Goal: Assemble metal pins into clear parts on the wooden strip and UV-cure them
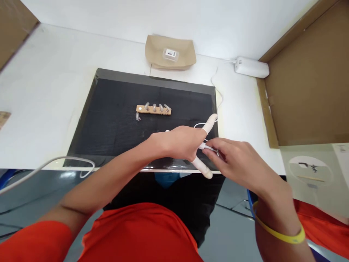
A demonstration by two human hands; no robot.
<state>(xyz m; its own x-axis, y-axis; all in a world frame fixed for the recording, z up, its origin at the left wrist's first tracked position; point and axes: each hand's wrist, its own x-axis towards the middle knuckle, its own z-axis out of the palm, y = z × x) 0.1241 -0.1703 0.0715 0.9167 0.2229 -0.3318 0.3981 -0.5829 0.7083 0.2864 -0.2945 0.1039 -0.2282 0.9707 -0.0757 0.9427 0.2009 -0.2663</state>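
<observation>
My left hand [185, 140] is over the right side of a black mat [109, 109]. Its thumb and forefinger, in white finger cots, spread apart, while its other fingers are hidden below the palm. White edges show on both sides of this hand, as if a white object lies under it; its kind is hidden. Beside it, my right hand [234, 156] pinches a white cable plug [208, 147] that points at my left palm. Farther back on the mat lies a tan strip [141, 109] carrying several small clear-capped pieces. A similar piece [137, 116] lies just in front of it.
Behind the mat stands a cardboard tray [152, 51] holding a small clear box with a white label [171, 54]. A white power block [252, 67] sits at the back right by a cardboard wall [308, 83]. Another white cable [57, 159] hangs over the left front edge.
</observation>
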